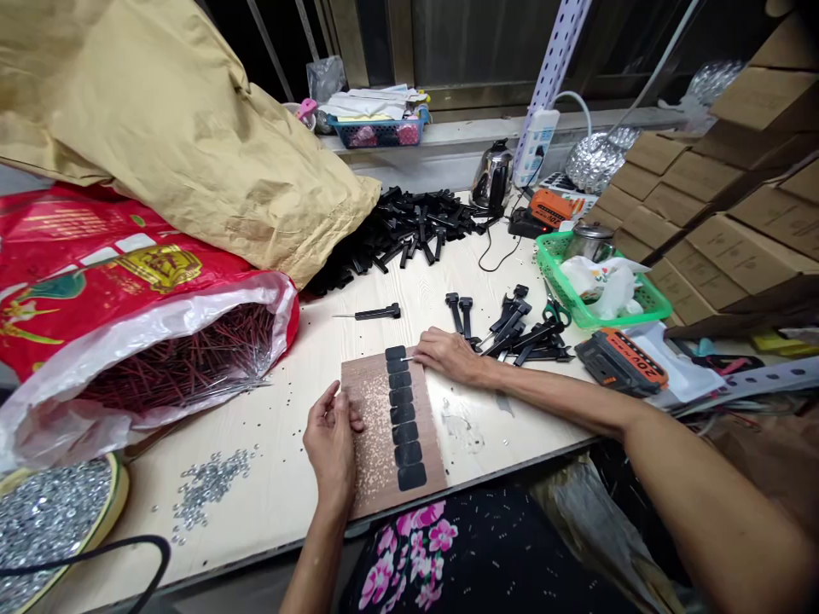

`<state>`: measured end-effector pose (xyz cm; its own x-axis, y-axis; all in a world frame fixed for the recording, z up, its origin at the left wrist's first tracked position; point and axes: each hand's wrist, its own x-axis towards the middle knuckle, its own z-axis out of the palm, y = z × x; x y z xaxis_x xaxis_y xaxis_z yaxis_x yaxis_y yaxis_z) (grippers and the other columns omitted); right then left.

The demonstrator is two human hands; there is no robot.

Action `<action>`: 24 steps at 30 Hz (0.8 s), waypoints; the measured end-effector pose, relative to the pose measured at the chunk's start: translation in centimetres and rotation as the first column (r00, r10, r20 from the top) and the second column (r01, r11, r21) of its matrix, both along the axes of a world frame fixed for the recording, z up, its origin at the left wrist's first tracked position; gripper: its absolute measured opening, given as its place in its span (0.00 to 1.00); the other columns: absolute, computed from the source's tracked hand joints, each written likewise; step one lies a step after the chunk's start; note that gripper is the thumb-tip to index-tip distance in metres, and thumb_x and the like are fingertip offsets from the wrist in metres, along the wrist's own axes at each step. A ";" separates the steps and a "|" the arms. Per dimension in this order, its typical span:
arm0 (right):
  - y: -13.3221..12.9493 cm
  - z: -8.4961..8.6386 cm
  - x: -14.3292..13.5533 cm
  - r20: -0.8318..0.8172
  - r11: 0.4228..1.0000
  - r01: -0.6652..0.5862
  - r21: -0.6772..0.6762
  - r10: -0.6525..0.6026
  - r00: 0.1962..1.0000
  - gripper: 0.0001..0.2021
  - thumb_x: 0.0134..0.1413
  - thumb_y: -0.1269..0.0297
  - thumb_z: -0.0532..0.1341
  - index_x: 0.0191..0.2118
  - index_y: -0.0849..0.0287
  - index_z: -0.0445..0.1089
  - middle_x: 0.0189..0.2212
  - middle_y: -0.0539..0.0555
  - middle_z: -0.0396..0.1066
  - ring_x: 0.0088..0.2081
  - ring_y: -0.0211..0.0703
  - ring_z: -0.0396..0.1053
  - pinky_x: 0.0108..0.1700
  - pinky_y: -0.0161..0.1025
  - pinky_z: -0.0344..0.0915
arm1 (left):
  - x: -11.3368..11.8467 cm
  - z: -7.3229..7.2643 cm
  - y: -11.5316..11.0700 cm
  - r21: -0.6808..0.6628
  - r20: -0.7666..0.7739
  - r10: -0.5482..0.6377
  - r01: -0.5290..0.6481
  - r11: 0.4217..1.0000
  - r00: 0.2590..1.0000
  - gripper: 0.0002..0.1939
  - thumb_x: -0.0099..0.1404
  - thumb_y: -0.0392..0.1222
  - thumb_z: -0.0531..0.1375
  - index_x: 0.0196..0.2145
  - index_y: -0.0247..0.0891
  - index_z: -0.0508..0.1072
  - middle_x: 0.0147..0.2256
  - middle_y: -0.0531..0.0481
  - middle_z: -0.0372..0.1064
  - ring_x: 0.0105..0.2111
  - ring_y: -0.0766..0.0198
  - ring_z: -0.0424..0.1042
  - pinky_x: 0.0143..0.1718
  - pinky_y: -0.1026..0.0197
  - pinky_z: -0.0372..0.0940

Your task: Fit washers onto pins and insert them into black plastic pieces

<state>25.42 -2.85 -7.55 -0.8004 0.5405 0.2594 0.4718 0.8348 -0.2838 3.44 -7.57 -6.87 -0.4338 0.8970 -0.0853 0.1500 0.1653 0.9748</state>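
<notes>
A brown board (pixel 371 443) with a column of several black rounded pads (pixel 403 413) and pale specks lies near the table's front edge. My left hand (pixel 333 431) is at the board's left side, fingers curled; what they hold, if anything, is hidden. My right hand (pixel 448 354) is at the board's upper right corner, its fingertips pinched on a small thin piece (pixel 406 359) over the upper pads. Beyond the board lies a black clamp-like part (pixel 377 313) with a thin metal pin pointing left.
A red bag (pixel 141 256) of dark red sticks and a basin (pixel 119 495) of clear pieces stand left. Black parts (pixel 422 222) are heaped at the back, more (pixel 521 328) on the right. A green basket (pixel 640 311), battery (pixel 620 362) and boxes (pixel 723 264) sit further right.
</notes>
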 end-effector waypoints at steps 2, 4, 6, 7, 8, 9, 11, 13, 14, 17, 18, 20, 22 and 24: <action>-0.1 0.1 -0.3 0.001 0.995 -0.097 -0.005 0.097 0.995 0.16 0.66 0.72 0.44 0.32 0.63 0.66 0.25 0.49 0.62 0.26 0.32 0.56 0.24 0.29 0.55 | 0.0 0.1 0.0 0.000 -0.007 -0.004 0.004 1.000 1.000 0.28 0.58 0.54 0.60 0.51 0.34 0.68 0.23 0.56 0.64 0.21 0.70 0.63 0.25 0.67 0.62; -0.3 0.3 -0.4 -0.002 0.962 -0.272 -0.004 0.272 0.962 0.16 0.66 0.71 0.45 0.31 0.62 0.66 0.26 0.49 0.63 0.28 0.32 0.57 0.24 0.29 0.55 | 0.1 0.2 0.0 0.005 -0.007 -0.006 0.007 1.000 1.000 0.27 0.58 0.54 0.59 0.51 0.34 0.68 0.22 0.56 0.63 0.21 0.71 0.62 0.24 0.67 0.61; 0.0 0.7 -0.3 -0.021 0.978 -0.208 -0.031 0.207 0.978 0.18 0.67 0.71 0.42 0.31 0.62 0.67 0.25 0.48 0.63 0.28 0.32 0.56 0.25 0.29 0.55 | 0.1 0.3 0.0 0.015 -0.008 -0.003 0.003 1.000 1.000 0.27 0.59 0.53 0.59 0.51 0.34 0.68 0.21 0.57 0.62 0.20 0.71 0.61 0.24 0.68 0.61; 0.2 0.9 -0.2 -0.021 0.988 -0.151 -0.039 0.150 0.988 0.20 0.67 0.71 0.40 0.32 0.63 0.67 0.25 0.49 0.63 0.28 0.33 0.56 0.25 0.30 0.55 | 0.2 0.4 0.0 0.020 -0.011 -0.004 0.004 1.000 1.000 0.26 0.59 0.53 0.59 0.51 0.34 0.68 0.21 0.57 0.62 0.20 0.72 0.61 0.24 0.68 0.60; 0.4 1.1 -0.2 -0.021 0.995 -0.090 -0.047 0.089 0.996 0.22 0.67 0.71 0.37 0.32 0.63 0.67 0.25 0.50 0.63 0.28 0.33 0.56 0.26 0.31 0.55 | 0.2 0.5 -0.1 0.022 -0.011 -0.010 0.010 1.000 1.000 0.26 0.60 0.52 0.59 0.51 0.34 0.68 0.21 0.57 0.61 0.20 0.72 0.61 0.24 0.68 0.60; 0.5 1.3 -0.2 -0.004 0.997 -0.053 -0.051 0.053 0.999 0.23 0.67 0.71 0.36 0.32 0.63 0.67 0.26 0.50 0.63 0.28 0.34 0.56 0.26 0.31 0.55 | 0.3 0.5 -0.1 0.026 -0.006 -0.015 0.015 1.000 1.000 0.25 0.60 0.52 0.59 0.51 0.34 0.68 0.21 0.57 0.61 0.20 0.72 0.61 0.24 0.68 0.60; 0.1 1.4 -0.3 0.018 0.992 -0.110 -0.055 0.111 0.994 0.20 0.67 0.70 0.41 0.31 0.60 0.67 0.27 0.50 0.65 0.30 0.35 0.58 0.26 0.32 0.54 | 0.4 0.5 -0.1 0.030 0.015 -0.023 0.023 0.999 1.000 0.25 0.60 0.51 0.58 0.51 0.34 0.68 0.21 0.58 0.61 0.19 0.72 0.60 0.23 0.69 0.59; -0.7 1.2 -0.5 0.020 0.985 -0.165 -0.043 0.166 0.986 0.16 0.67 0.66 0.46 0.32 0.59 0.68 0.29 0.50 0.66 0.32 0.36 0.60 0.27 0.32 0.54 | 0.4 0.4 -0.1 0.030 0.034 -0.023 0.022 0.999 0.999 0.24 0.61 0.51 0.58 0.51 0.34 0.67 0.21 0.58 0.60 0.19 0.72 0.60 0.23 0.69 0.59; -1.0 1.1 -0.5 0.011 0.984 -0.172 -0.038 0.173 0.985 0.15 0.66 0.65 0.47 0.32 0.59 0.68 0.30 0.51 0.67 0.33 0.36 0.61 0.28 0.33 0.55 | 0.4 0.4 -0.1 0.032 0.038 -0.022 0.021 0.999 0.999 0.24 0.61 0.51 0.58 0.51 0.35 0.67 0.21 0.58 0.60 0.19 0.72 0.60 0.23 0.69 0.58; -1.0 1.5 0.4 -0.017 0.993 -0.100 -0.069 0.099 0.995 0.16 0.67 0.62 0.47 0.36 0.59 0.70 0.33 0.53 0.68 0.35 0.37 0.63 0.31 0.33 0.57 | 0.3 0.3 -0.2 0.031 0.041 -0.021 0.020 0.999 0.999 0.23 0.61 0.51 0.58 0.51 0.35 0.67 0.21 0.58 0.60 0.19 0.73 0.60 0.23 0.69 0.58; -0.6 1.9 1.2 -0.003 0.994 -0.061 -0.089 0.061 0.998 0.15 0.66 0.62 0.47 0.37 0.59 0.70 0.33 0.53 0.68 0.35 0.37 0.63 0.32 0.33 0.57 | 0.2 0.3 -0.2 0.028 0.046 -0.021 0.020 0.999 0.999 0.23 0.61 0.51 0.58 0.51 0.35 0.67 0.20 0.58 0.60 0.19 0.73 0.60 0.23 0.69 0.58; 0.8 3.1 3.0 0.095 0.992 0.053 -0.115 -0.042 0.995 0.13 0.65 0.64 0.50 0.35 0.59 0.71 0.32 0.52 0.68 0.34 0.37 0.64 0.30 0.33 0.56 | 0.0 0.2 -0.3 0.018 0.062 -0.022 0.021 1.000 0.998 0.24 0.61 0.51 0.58 0.51 0.36 0.67 0.20 0.59 0.60 0.19 0.72 0.60 0.23 0.69 0.58; 2.6 4.5 4.7 0.264 0.978 0.177 -0.112 -0.143 0.954 0.10 0.60 0.65 0.56 0.29 0.58 0.71 0.29 0.52 0.68 0.31 0.38 0.63 0.28 0.34 0.53 | -0.3 0.1 -0.2 0.009 0.086 -0.025 0.025 1.000 0.996 0.24 0.61 0.52 0.58 0.51 0.36 0.67 0.20 0.59 0.60 0.19 0.72 0.59 0.23 0.69 0.58; 4.6 5.5 5.2 0.384 0.964 0.260 -0.060 -0.218 0.897 0.09 0.55 0.64 0.61 0.25 0.58 0.72 0.27 0.53 0.68 0.31 0.41 0.64 0.29 0.36 0.52 | -0.4 -0.1 0.0 0.008 0.111 -0.023 0.023 1.000 0.994 0.24 0.61 0.53 0.58 0.51 0.36 0.68 0.19 0.59 0.59 0.18 0.72 0.59 0.22 0.68 0.58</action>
<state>30.67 1.75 -2.00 -0.6699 0.7355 -0.1012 0.7418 0.6578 -0.1302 3.06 -7.62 -6.97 -0.4013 0.9073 -0.1256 0.0445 0.1562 0.9867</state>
